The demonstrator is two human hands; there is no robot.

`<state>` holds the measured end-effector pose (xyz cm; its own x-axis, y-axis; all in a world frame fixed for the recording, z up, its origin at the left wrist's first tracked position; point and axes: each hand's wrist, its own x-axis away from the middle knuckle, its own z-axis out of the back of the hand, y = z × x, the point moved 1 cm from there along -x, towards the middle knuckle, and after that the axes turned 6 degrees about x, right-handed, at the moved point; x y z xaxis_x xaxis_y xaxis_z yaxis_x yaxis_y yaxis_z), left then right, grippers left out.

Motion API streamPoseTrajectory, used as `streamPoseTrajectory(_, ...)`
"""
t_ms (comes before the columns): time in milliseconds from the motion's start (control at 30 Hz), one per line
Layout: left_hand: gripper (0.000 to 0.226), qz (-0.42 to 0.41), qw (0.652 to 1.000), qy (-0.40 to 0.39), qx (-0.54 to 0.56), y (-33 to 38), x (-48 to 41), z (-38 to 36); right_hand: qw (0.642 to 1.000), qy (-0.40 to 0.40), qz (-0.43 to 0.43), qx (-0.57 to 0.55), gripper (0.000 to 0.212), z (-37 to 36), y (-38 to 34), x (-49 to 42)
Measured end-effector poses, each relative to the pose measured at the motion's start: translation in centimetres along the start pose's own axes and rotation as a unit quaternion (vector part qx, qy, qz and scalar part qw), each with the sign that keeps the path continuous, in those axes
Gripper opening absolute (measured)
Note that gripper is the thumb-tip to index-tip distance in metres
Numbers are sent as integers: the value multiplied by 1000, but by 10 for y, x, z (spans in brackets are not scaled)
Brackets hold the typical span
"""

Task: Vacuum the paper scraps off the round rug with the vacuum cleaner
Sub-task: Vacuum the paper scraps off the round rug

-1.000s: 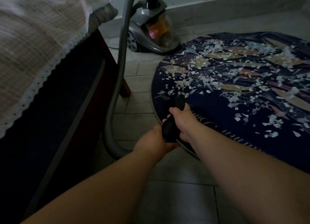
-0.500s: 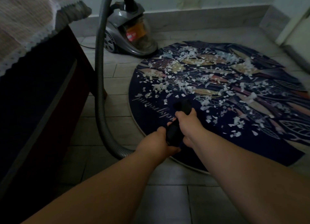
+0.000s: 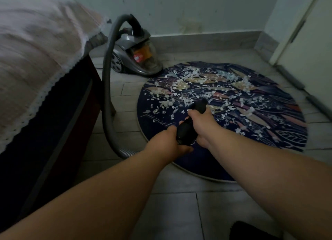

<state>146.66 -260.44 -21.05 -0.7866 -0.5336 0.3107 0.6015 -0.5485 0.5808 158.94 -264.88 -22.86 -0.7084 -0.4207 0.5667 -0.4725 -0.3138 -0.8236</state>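
1. My left hand (image 3: pixel 167 143) is curled round the rear end of the black wand (image 3: pixel 186 131), the back grip of the two. From under it the grey hose (image 3: pixel 107 88) loops away to my left and up to the vacuum cleaner (image 3: pixel 136 59), which sits on the tiles (image 3: pixel 179 212) just beyond the rug's far-left rim.
2. The wand's long axis runs from near-left to far-right, pointing away from me, with its tip out over the round rug (image 3: pixel 197 160). I cannot tell whether the tip touches the pile or hangs just above it.
3. My right hand (image 3: pixel 202 122) is wrapped round the wand further forward, fingers closed on it. It is the hand nearer the mess, and I judge it will do the steering.
4. The paper scraps (image 3: pixel 188 88) lie on the rug ahead of the tip and spread off to its right. They are thick across the middle and far half and thinner toward the right rim. The near strip of rug by my wrists shows hardly any.
5. As I judge it, the coming stroke goes forward along the wand's own line and then sweeps right. The hose has slack on my left. The risk is nudging loose scraps off onto the tiles.
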Motion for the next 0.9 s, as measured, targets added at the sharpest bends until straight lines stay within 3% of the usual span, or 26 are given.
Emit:
streamPoseTrajectory(200,60,3,1000,21,12,26,30,11,999,42,2,-13,72,6,-25,45)
streamPoseTrajectory(433,63,25,999,19,-17,56,47,26,1000,1,-19,19,89,27,-38,71)
streamPoseTrajectory(667,66,28,999,19,-4,33,53,14,995,-16,-18,102,101,13,-23,77)
streamPoseTrajectory(900,64,-7,1000,-18,-6,15,36,32,995,28,-35,84,91,-7,-27,75)
